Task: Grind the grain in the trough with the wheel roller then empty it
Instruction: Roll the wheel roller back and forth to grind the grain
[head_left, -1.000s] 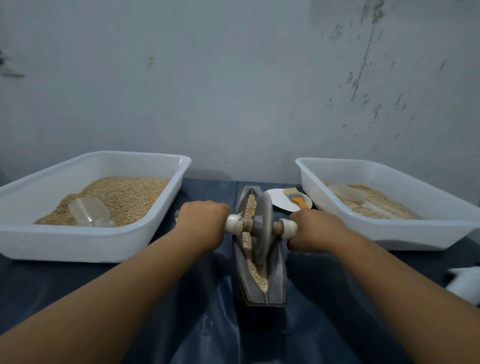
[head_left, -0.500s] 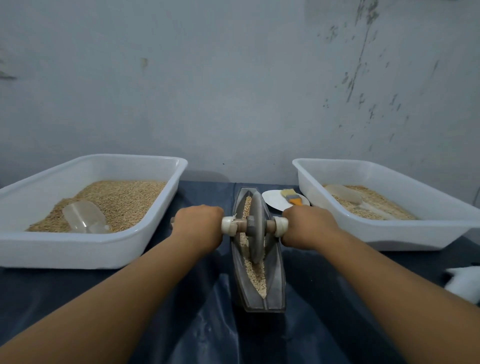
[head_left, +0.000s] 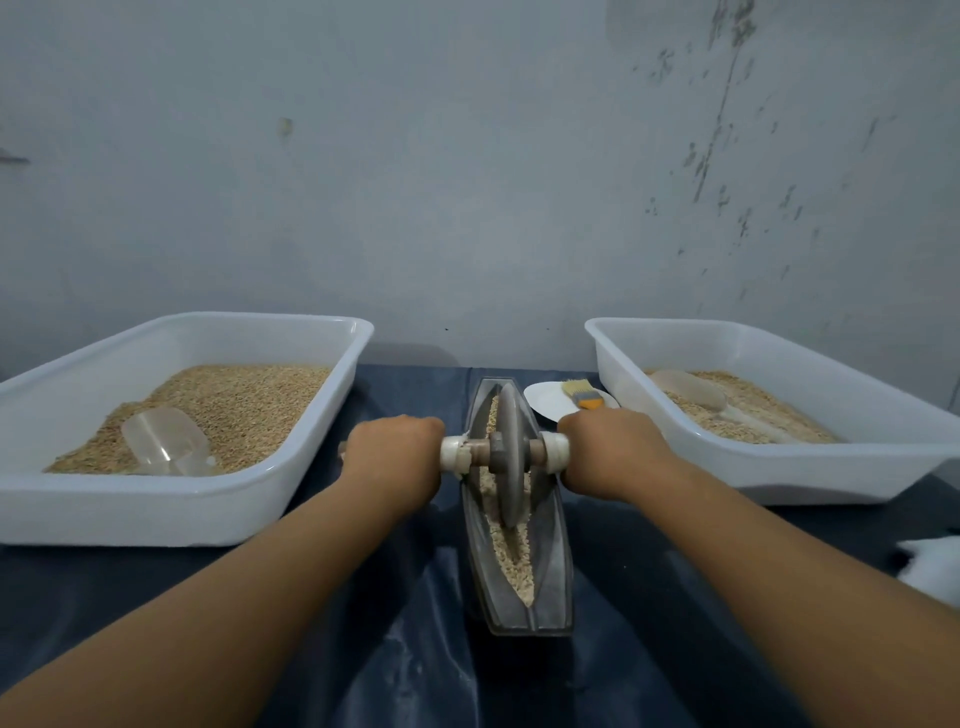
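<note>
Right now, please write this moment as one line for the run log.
step: grinding | left hand: grips axle | right hand: grips axle | wheel roller: upright in trough | grain: in trough, not emptied

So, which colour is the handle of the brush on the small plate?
Orange, on the brush; head view.

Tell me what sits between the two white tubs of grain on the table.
In the head view: the trough with the wheel roller, gripped by both hands, and a white plate carrying a brush.

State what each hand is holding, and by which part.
Both hands grip the wheel roller by its axle handles: left hand on the left end, right hand on the right end.
</note>
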